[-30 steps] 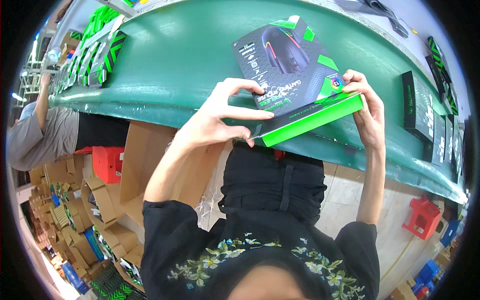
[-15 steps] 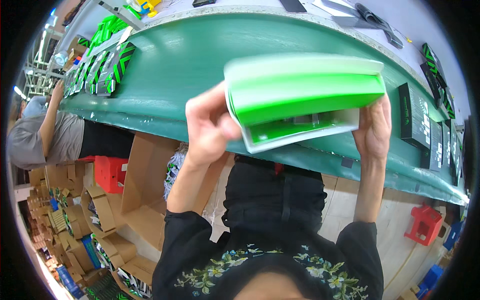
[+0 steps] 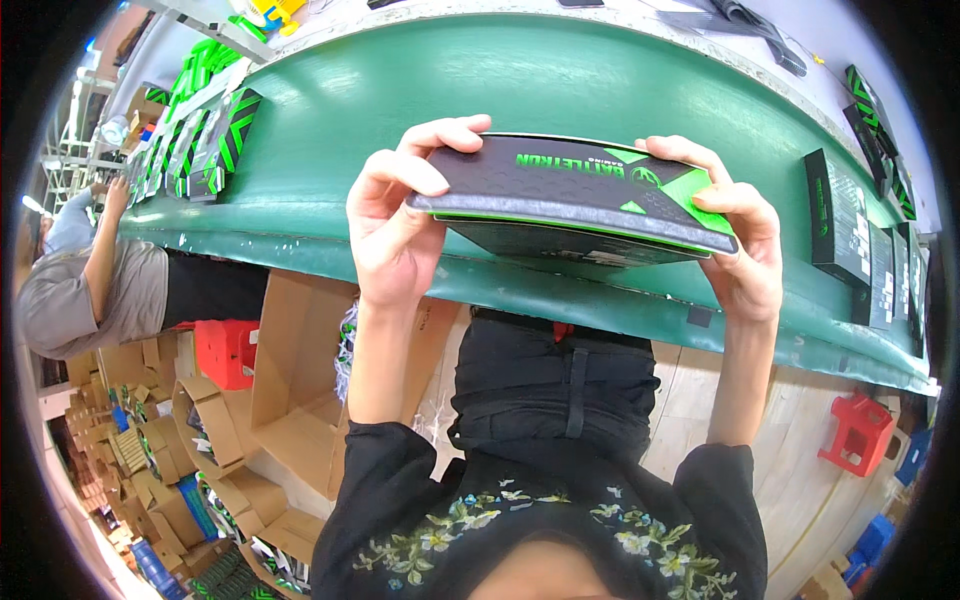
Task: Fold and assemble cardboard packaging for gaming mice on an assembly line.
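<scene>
Nearest me is my black embroidered shirt (image 3: 400,510), and past it my two hands, each pinching one end of a black-and-green carton (image 3: 560,185). My left hand (image 3: 395,215) has its fingers bent over the left end, thumb against the near edge; my right hand (image 3: 738,225) grips the right end likewise, fingertips on the printed side and thumb low. The carton is lifted between them, in front of the green work surface (image 3: 400,90), its narrow printed side turned up toward me and a thin green line showing along the near edge. I judge the step in hand to be squaring up that edge; the next move seems to call for even thumb pressure at both ends. Whether the flap is fully seated, I cannot tell.

Beyond, to the right, similar dark boxes (image 3: 838,220) stand in a row; farther off to the left are green-striped boxes (image 3: 228,145), near a co-worker in a grey shirt (image 3: 80,305).
</scene>
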Tool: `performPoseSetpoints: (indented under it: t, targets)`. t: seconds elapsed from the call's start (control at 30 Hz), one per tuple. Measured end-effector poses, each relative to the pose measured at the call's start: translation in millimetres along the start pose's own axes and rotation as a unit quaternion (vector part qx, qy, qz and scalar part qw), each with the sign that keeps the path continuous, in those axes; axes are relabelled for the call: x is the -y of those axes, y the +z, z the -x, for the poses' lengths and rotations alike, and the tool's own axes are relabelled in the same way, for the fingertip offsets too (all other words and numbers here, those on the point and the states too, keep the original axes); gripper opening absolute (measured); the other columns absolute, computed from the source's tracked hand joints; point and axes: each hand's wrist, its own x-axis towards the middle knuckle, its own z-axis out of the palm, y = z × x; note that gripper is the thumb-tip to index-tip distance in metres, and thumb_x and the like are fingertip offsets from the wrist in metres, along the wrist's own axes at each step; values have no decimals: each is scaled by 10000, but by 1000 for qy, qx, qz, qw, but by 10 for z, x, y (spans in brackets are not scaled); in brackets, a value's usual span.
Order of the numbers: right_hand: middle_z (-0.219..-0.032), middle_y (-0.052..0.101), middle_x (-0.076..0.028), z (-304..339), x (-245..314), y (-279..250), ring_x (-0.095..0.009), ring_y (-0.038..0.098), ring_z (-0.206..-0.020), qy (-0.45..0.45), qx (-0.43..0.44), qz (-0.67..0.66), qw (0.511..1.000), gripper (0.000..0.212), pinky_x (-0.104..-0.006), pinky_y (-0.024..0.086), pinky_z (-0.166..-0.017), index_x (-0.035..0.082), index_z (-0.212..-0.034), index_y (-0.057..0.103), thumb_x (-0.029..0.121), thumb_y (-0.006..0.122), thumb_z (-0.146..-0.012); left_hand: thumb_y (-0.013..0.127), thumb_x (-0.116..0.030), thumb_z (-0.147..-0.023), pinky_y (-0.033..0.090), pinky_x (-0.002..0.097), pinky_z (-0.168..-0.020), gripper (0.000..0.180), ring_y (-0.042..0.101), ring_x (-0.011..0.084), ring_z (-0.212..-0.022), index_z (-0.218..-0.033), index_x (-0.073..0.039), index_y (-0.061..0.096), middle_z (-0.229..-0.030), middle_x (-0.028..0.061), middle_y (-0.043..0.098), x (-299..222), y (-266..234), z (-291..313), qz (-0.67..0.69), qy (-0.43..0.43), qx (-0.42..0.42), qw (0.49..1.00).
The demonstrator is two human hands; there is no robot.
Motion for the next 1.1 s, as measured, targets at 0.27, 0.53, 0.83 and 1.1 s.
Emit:
performPoseSetpoints:
  t: [0.27, 0.53, 0.83, 1.1]
  targets:
    - [-1298, 578, -227, -51, 437, 87, -325, 581, -1171, 31, 1, 271, 962, 413, -434, 435, -1011, 22, -1063, 729, 161, 789, -679, 723, -38, -651, 396, 495, -1024, 260, 540, 426, -1200, -886, -15, 613, -1230, 337, 554, -55, -31, -42, -209, 86, 109, 968]
    - [-1174, 646, -244, -15, 306, 168, -314, 651, -1069, -116, -50, 479, 869, 479, -386, 495, -942, -23, -1107, 673, 7, 725, -632, 720, 9, -636, 475, 417, -947, 333, 613, 331, -1083, -946, 0, 599, -1164, 287, 612, 66, 191, 25, -322, 134, -4, 937]
    - [-1315, 532, -281, 28, -112, 570, -339, 526, -1220, -113, -269, 246, 924, 333, -448, 360, -1061, -9, -1020, 664, -10, 615, -691, 607, -99, -683, 434, 391, -974, 388, 536, 256, -1101, -1053, 9, 560, -1325, 254, 445, 68, 590, 75, -251, 64, -168, 951]
    - [-1495, 272, -328, 597, 163, 111, -477, 310, -1373, -34, -138, 158, 977, 349, -609, 268, -1111, 152, -1178, 617, 347, 418, -967, 657, -314, -681, 338, 417, -1026, 448, 480, 300, -1174, -1023, -26, 640, -1263, 236, 491, 243, 621, 172, -107, -10, -20, 994]
